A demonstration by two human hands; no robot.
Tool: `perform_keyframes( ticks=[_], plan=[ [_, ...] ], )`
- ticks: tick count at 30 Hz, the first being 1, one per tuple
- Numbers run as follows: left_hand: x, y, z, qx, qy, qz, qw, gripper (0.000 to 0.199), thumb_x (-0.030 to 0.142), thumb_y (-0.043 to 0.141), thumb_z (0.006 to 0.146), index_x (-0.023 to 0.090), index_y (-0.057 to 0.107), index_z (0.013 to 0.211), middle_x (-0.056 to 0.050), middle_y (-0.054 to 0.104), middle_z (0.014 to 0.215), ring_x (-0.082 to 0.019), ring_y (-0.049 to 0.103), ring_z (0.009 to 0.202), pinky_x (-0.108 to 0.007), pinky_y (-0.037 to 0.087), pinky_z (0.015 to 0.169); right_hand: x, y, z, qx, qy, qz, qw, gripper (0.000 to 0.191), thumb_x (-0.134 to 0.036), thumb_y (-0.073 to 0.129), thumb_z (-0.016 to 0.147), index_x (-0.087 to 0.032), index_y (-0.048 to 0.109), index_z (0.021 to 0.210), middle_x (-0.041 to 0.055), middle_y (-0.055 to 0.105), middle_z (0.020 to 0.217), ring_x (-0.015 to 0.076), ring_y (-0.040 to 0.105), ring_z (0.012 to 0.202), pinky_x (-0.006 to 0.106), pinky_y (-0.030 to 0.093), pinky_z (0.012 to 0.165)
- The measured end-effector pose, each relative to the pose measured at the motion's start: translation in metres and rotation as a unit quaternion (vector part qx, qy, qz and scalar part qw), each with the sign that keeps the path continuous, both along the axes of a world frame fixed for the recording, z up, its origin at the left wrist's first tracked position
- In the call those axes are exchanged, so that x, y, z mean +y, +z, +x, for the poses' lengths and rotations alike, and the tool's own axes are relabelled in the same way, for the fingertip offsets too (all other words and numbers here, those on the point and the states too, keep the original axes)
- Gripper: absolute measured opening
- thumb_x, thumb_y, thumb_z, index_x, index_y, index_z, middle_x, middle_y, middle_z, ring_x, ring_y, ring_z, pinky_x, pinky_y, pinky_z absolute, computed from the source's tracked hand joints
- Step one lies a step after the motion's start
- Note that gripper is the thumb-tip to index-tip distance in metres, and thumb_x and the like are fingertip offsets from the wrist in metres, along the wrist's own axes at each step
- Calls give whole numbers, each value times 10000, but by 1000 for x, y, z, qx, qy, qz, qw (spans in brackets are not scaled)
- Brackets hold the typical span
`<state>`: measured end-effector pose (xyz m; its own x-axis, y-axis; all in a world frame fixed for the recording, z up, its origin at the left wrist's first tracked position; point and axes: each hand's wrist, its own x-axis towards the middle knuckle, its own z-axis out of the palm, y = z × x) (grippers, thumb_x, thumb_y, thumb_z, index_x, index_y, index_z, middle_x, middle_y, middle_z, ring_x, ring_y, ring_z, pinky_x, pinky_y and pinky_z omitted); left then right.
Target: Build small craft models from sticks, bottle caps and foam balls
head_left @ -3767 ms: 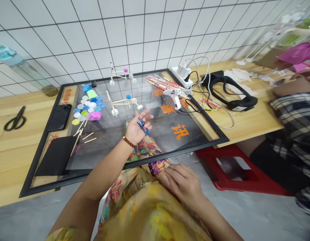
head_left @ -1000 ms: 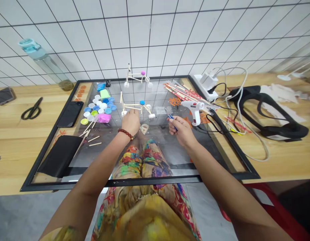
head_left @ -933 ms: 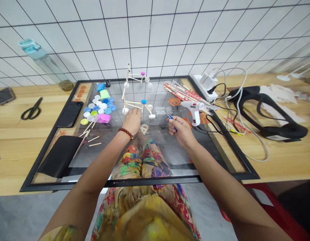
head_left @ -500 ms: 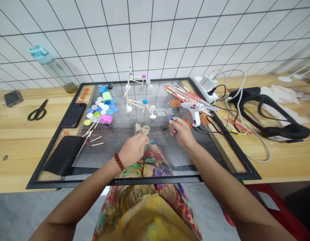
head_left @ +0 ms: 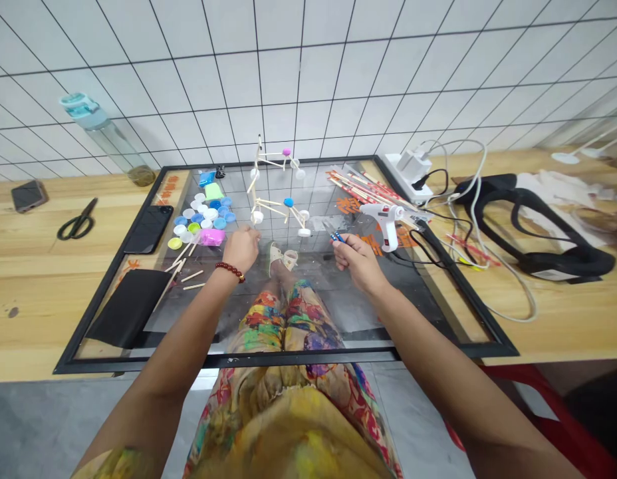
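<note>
My right hand [head_left: 357, 261] grips a small knife [head_left: 333, 231] by its blue patterned handle, blade pointing away. My left hand [head_left: 241, 251], with a beaded bracelet at the wrist, is low over the glass with its fingers curled downward. Anything inside those fingers is hidden. Just beyond it stands a frame of wooden sticks [head_left: 269, 205] with white round wheels and a blue ball-like piece [head_left: 288, 202]. Behind this is a similar stick frame [head_left: 271, 156] with a pink piece. Left of my left hand lie a pink packet [head_left: 212, 237], bottle caps [head_left: 209, 213] and loose sticks [head_left: 191, 277].
A white glue gun [head_left: 385, 223] lies right of my right hand, below bundled sticks [head_left: 368, 189]. A power strip [head_left: 413, 183], cables and a black headset-like frame [head_left: 538, 233] are farther right. Phone [head_left: 149, 229], black pouch [head_left: 126, 307], scissors [head_left: 78, 221] and bottle [head_left: 109, 140] are left.
My left hand has moved left and away from me, close to the nearer stick frame. My right hand stays almost in place with the knife.
</note>
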<state>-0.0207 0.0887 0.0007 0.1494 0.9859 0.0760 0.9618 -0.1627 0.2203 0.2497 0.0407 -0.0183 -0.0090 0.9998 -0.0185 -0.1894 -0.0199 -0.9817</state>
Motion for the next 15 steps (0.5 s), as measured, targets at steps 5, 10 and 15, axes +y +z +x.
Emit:
perform_keyframes(
  ticks=[5, 10, 15],
  plan=[
    [-10, 7, 20, -12, -16, -14, 1000, 278, 102, 441, 930, 117, 697, 1038, -167, 665, 1111, -271, 632, 1024, -389, 501, 913, 0, 0, 0, -8, 0, -2, 1000, 360, -487, 809, 724, -213, 595, 821, -83, 383, 582, 67, 342, 484, 218, 321, 443],
    [-41, 8, 56, -88, -203, -51, 974, 227, 136, 470, 942, 189, 688, 910, -103, 656, 1054, -247, 610, 1036, -369, 494, 933, 1, 1, 0, -1, -5, -6, 1000, 377, -495, 821, 705, -217, 589, 808, -87, 377, 568, 68, 334, 482, 215, 312, 439],
    [-57, 8, 73, 43, -222, -43, 973, 262, 54, 420, 909, 169, 641, 987, -136, 644, 1104, -279, 592, 1072, -408, 488, 906, 0, 1, -1, -11, -2, -1, 1000, 364, -498, 804, 734, -221, 585, 823, -85, 376, 580, 68, 334, 484, 218, 317, 444]
  ],
)
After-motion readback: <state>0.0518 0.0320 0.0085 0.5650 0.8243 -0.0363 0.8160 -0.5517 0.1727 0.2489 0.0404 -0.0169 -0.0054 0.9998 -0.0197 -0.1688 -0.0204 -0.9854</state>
